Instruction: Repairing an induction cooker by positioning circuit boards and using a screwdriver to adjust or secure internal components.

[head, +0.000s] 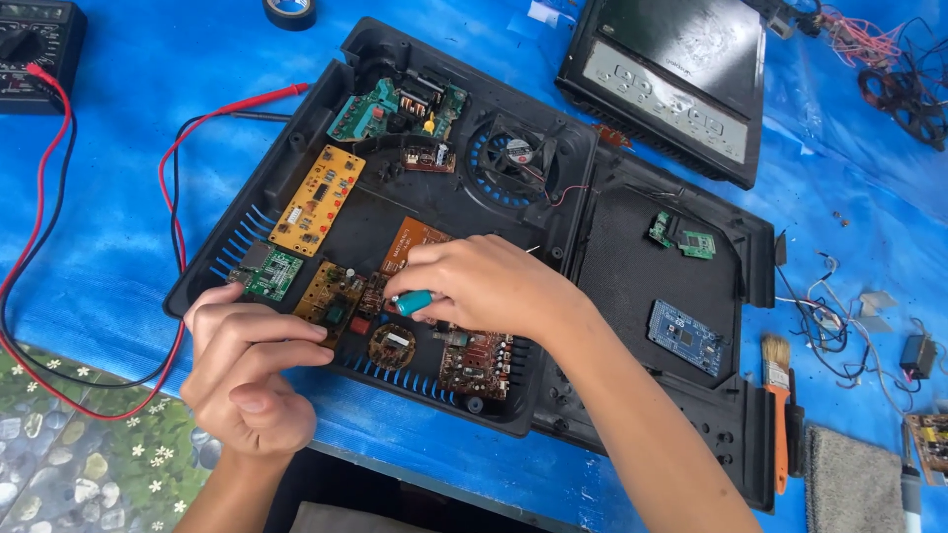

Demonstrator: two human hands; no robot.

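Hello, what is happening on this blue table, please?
A person works over an open black plastic casing filled with loose circuit boards. The right hand pinches a small teal tool above the brown boards. The left hand hovers at the casing's near edge, holding nothing visible. A multimeter lies nearby.

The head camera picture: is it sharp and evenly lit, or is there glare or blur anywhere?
Head view: bright, even daylight, only soft shadows under the right hand and left hand; the circuit boards in the black tray look sharp; the glossy black appliance shows a pale sheen; the frame's edges bend slightly.
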